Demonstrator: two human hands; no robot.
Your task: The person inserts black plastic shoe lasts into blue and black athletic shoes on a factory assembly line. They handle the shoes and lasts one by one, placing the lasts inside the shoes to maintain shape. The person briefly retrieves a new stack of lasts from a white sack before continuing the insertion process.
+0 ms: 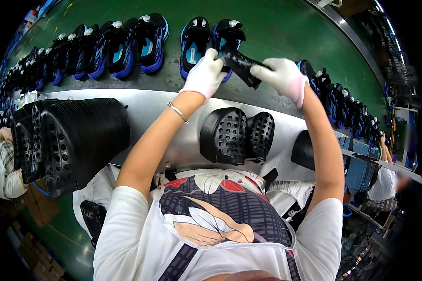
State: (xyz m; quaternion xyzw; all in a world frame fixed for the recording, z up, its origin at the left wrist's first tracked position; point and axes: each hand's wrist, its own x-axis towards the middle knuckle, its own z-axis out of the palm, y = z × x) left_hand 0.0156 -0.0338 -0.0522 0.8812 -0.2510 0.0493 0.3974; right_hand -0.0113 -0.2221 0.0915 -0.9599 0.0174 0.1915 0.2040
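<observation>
Green tabletop (272, 37) across upper frame; right hand (282, 77) clamped on curved, elongated black piece (241, 65), surface lightly flecked; left hand (204, 72) at blue-black shoes (192, 49), grip indeterminable.

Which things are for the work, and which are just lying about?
Probably for the work:
black piece in the right hand;
pair of shoes by the left hand;
stacked perforated black pieces.

Probably not:
brown cardboard, lower left;
silver bracelet, worn.

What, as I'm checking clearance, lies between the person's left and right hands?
In the head view, a black piece held by the right hand extends toward the left hand, partly covering a shoe. Left-hand contact with the piece is unclear.
</observation>
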